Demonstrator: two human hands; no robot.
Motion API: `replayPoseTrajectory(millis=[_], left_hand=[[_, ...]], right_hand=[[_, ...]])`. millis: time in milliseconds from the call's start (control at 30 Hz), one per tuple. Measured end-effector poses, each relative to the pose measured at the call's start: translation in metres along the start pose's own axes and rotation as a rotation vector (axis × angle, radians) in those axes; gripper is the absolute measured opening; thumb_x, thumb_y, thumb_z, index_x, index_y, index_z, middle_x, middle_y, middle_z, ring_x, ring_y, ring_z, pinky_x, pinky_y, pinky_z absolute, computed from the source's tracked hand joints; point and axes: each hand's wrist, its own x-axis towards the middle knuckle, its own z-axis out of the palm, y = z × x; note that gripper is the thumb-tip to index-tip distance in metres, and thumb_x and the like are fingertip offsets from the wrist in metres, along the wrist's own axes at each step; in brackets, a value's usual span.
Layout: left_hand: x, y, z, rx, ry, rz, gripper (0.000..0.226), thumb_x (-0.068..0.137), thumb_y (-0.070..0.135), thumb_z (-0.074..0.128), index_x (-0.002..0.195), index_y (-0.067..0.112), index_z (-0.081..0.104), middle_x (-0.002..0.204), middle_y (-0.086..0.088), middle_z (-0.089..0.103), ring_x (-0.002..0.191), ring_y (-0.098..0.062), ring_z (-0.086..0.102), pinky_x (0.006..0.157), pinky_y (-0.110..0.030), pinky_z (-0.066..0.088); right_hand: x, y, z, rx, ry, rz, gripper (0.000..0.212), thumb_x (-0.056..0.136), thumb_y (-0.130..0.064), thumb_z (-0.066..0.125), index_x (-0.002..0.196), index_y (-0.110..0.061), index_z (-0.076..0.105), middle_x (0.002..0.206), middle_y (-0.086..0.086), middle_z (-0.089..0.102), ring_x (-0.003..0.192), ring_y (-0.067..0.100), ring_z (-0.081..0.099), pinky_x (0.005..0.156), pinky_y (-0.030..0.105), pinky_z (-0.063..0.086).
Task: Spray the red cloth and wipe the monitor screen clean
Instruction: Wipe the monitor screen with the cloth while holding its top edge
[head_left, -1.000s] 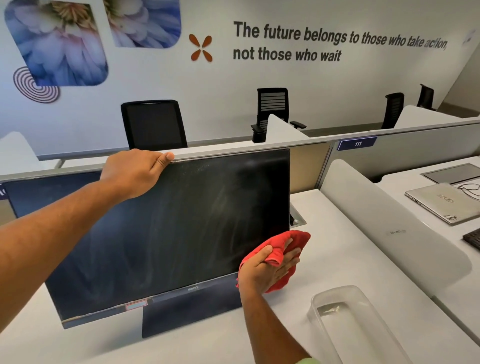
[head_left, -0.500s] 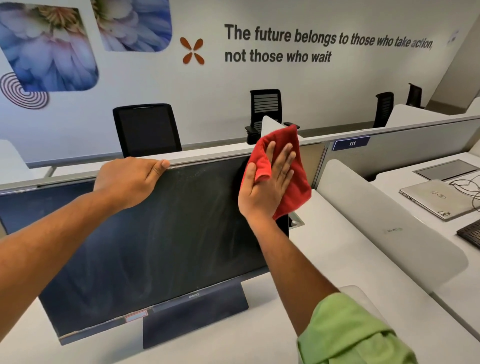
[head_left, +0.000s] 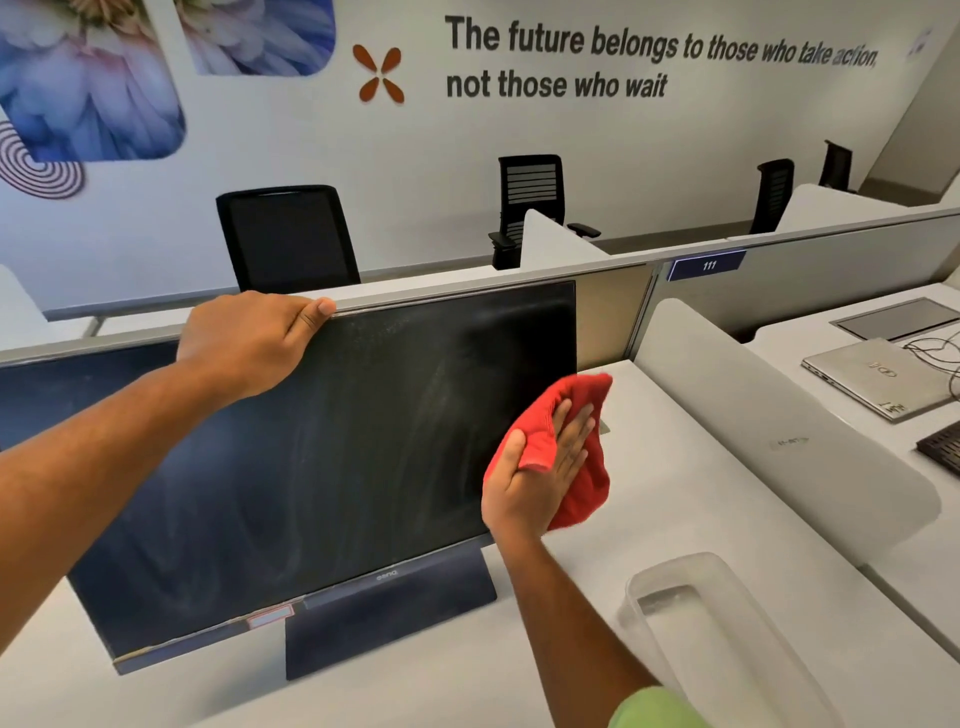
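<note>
A black monitor (head_left: 322, 467) stands on the white desk, its dark screen marked with faint wipe streaks. My left hand (head_left: 249, 340) grips the monitor's top edge, fingers curled over it. My right hand (head_left: 540, 467) presses the red cloth (head_left: 576, 447) flat against the screen's right edge, about halfway down, with fingers straight and the thumb tucked under a fold. Part of the cloth hangs past the monitor's side. No spray bottle is in view.
A clear plastic tray (head_left: 727, 644) lies on the desk (head_left: 675, 509) at the lower right. A grey divider (head_left: 779, 410) separates the neighbouring desk, which holds a closed laptop (head_left: 878, 379) and cables. Black office chairs (head_left: 288, 239) stand behind the partition.
My right hand swept the cloth from the screen's lower right corner up to the top right, and has now come back down to mid-height. My left hand kept its hold.
</note>
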Motion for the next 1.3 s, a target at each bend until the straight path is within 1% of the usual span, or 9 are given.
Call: replayPoseTrajectory(millis=[133, 333, 633, 767, 867, 1000, 1167, 1233, 1300], left_hand=[[-0.002, 0.001, -0.002, -0.005, 0.0, -0.003, 0.082, 0.094, 0.071, 0.004, 0.111, 0.029, 0.073, 0.066, 0.002, 0.056, 0.06, -0.019, 0.047, 0.051, -0.029, 0.028], [-0.003, -0.001, -0.003, -0.031, -0.006, -0.011, 0.084, 0.094, 0.071, 0.005, 0.113, 0.027, 0.073, 0.068, 0.0, 0.059, 0.063, -0.022, 0.05, 0.051, -0.029, 0.029], [-0.005, -0.001, -0.005, -0.054, -0.023, -0.025, 0.083, 0.094, 0.071, 0.004, 0.119, 0.031, 0.072, 0.069, 0.002, 0.06, 0.066, -0.021, 0.054, 0.051, -0.029, 0.03], [-0.007, 0.001, -0.005, -0.06, -0.017, -0.011, 0.08, 0.094, 0.072, 0.003, 0.109, 0.033, 0.072, 0.073, 0.004, 0.062, 0.064, -0.016, 0.05, 0.05, -0.027, 0.027], [-0.012, 0.003, -0.005, -0.105, 0.043, 0.056, 0.071, 0.099, 0.072, 0.004, 0.124, 0.051, 0.066, 0.09, 0.008, 0.072, 0.076, -0.016, 0.057, 0.051, -0.026, 0.026], [-0.016, -0.002, -0.006, -0.132, 0.081, 0.207, 0.052, 0.099, 0.071, 0.006, 0.142, 0.07, 0.035, 0.127, 0.021, 0.069, 0.105, -0.014, 0.066, 0.052, -0.023, 0.026], [-0.022, -0.004, -0.008, -0.146, 0.055, 0.298, 0.058, 0.094, 0.083, 0.019, 0.149, 0.066, 0.024, 0.144, 0.025, 0.056, 0.13, -0.01, 0.057, 0.064, -0.021, 0.036], [-0.022, -0.004, -0.009, -0.133, 0.022, 0.303, 0.068, 0.09, 0.087, 0.024, 0.153, 0.062, 0.022, 0.152, 0.022, 0.048, 0.141, -0.006, 0.046, 0.071, -0.022, 0.039], [-0.023, -0.005, -0.01, -0.117, 0.028, 0.304, 0.073, 0.089, 0.088, 0.026, 0.155, 0.058, 0.02, 0.154, 0.025, 0.036, 0.142, 0.002, 0.03, 0.074, -0.022, 0.04]], right_hand=[[-0.038, 0.024, 0.0, 0.066, 0.012, 0.155, 0.067, 0.111, -0.061, 0.013, 0.169, -0.035, -0.009, 0.178, -0.012, -0.011, 0.165, 0.015, 0.0, 0.133, 0.04, 0.006], [-0.041, 0.009, 0.0, 0.08, -0.029, 0.279, 0.075, 0.104, -0.071, -0.001, 0.166, -0.03, -0.01, 0.174, -0.005, -0.011, 0.165, 0.029, 0.006, 0.134, 0.044, 0.005], [0.051, -0.063, -0.02, 0.069, -0.049, -0.129, 0.075, 0.108, -0.064, 0.006, 0.17, -0.023, -0.005, 0.179, 0.009, -0.01, 0.165, 0.027, -0.011, 0.134, 0.049, -0.001], [0.077, -0.095, -0.023, 0.01, -0.021, -0.282, 0.075, 0.109, -0.064, 0.009, 0.17, -0.023, -0.004, 0.179, 0.009, -0.009, 0.165, 0.028, -0.011, 0.133, 0.055, -0.001], [0.076, -0.095, -0.023, -0.009, -0.007, -0.317, 0.073, 0.11, -0.062, 0.011, 0.171, -0.024, -0.001, 0.179, 0.008, -0.007, 0.166, 0.028, -0.009, 0.133, 0.058, 0.002], [0.065, -0.081, -0.025, 0.001, -0.031, -0.345, 0.069, 0.111, -0.059, 0.012, 0.171, -0.028, 0.001, 0.18, 0.005, -0.004, 0.166, 0.025, -0.007, 0.133, 0.059, 0.006], [0.05, -0.07, -0.026, 0.004, -0.029, -0.258, 0.069, 0.11, -0.06, 0.009, 0.171, -0.027, 0.006, 0.18, 0.004, 0.0, 0.166, 0.026, -0.003, 0.133, 0.059, 0.008], [0.045, -0.08, -0.022, 0.013, -0.037, -0.218, 0.072, 0.108, -0.061, 0.007, 0.171, -0.025, 0.004, 0.18, 0.005, -0.003, 0.166, 0.027, -0.006, 0.132, 0.06, 0.007], [0.033, -0.093, -0.016, 0.011, -0.051, -0.291, 0.072, 0.109, -0.06, 0.01, 0.171, -0.025, 0.004, 0.18, 0.006, -0.004, 0.166, 0.028, -0.007, 0.132, 0.061, 0.006]])
